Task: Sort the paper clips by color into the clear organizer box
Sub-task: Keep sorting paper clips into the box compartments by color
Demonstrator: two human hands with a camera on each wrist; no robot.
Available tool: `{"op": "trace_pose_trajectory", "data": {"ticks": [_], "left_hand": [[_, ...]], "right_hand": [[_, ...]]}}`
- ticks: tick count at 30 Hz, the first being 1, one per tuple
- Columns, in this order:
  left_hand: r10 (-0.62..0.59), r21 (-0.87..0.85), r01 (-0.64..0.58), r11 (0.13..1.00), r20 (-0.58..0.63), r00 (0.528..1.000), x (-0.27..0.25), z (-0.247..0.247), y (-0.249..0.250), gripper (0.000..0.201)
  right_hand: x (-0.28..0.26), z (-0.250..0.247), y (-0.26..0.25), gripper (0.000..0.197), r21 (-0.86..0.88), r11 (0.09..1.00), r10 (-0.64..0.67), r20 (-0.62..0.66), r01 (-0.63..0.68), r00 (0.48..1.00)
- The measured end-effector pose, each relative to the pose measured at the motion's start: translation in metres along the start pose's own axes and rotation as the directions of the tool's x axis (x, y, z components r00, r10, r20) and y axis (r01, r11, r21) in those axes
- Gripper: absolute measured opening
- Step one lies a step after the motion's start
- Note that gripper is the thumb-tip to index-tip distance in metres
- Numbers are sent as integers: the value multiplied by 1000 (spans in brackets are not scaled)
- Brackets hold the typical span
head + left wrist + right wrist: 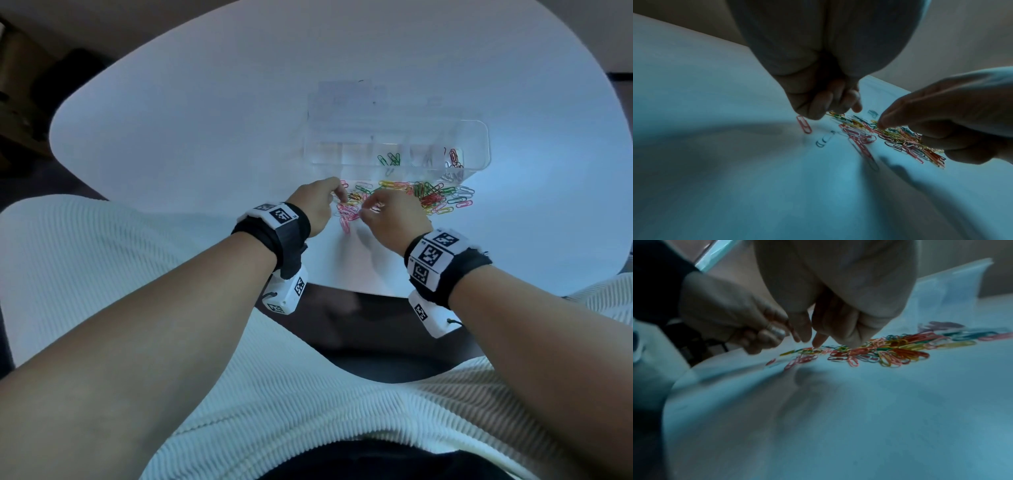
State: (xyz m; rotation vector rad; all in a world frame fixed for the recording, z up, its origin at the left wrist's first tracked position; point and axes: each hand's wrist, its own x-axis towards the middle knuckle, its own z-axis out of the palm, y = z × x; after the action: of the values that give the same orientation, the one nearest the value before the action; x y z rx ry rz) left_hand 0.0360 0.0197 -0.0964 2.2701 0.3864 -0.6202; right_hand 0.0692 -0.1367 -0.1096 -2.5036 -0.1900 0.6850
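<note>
A mixed pile of coloured paper clips [428, 197] lies on the white table [191, 137], just in front of the clear organizer box [397, 137]. Green clips [388, 159] sit in a middle compartment and pink ones [454, 159] in the right end. A small cluster of pink clips [347, 212] lies at the pile's left end. My left hand [337, 195] hovers there with its fingers curled down onto the clips [838, 113]; whether it holds any is hidden. My right hand [364, 210] touches the pile with its index fingertip [819, 341], the thumb slightly apart.
A single red clip [803, 124] and a pale clip [824, 140] lie apart, left of the pile. The table's near edge [359, 291] is close behind my wrists, with my lap below. Bare tabletop stretches to the left and behind the box.
</note>
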Motion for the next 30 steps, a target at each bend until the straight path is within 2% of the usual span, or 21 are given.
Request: {"op": "trace_pose_trajectory", "data": {"ticks": [2, 5, 8, 10, 12, 20, 26, 28, 30], "left_hand": [[22, 34, -21, 999, -32, 999, 0, 0, 3, 35], [81, 148, -65, 987, -104, 991, -1, -2, 6, 17], [140, 335, -127, 934, -15, 990, -2, -2, 2, 20], [137, 386, -143, 911, 44, 990, -3, -1, -1, 24], [149, 408, -158, 899, 55, 987, -3, 1, -2, 24], [127, 412, -125, 903, 22, 992, -2, 7, -3, 16], [164, 397, -167, 902, 42, 986, 0, 9, -3, 21], [187, 343, -185, 921, 27, 982, -1, 10, -1, 16], [201, 211, -193, 958, -18, 979, -1, 10, 4, 11]], "right_hand": [[-1, 3, -1, 22, -121, 992, -40, -14, 38, 999], [1, 5, 2, 18, -200, 978, -72, -22, 66, 997], [5, 3, 6, 10, -248, 965, -78, 23, 81, 997], [7, -2, 8, 10, -248, 966, -62, 37, 69, 997], [6, -7, 11, 9, -222, 973, -50, 43, 59, 998], [-2, -26, 19, 6, 14, 999, -38, 59, 37, 998], [-5, -32, 15, 12, 145, 989, -39, 119, 22, 992], [-5, -34, 15, 13, 300, 951, 25, 152, -70, 988], [-4, -36, 14, 18, 508, 845, 80, 186, -166, 979]]}}
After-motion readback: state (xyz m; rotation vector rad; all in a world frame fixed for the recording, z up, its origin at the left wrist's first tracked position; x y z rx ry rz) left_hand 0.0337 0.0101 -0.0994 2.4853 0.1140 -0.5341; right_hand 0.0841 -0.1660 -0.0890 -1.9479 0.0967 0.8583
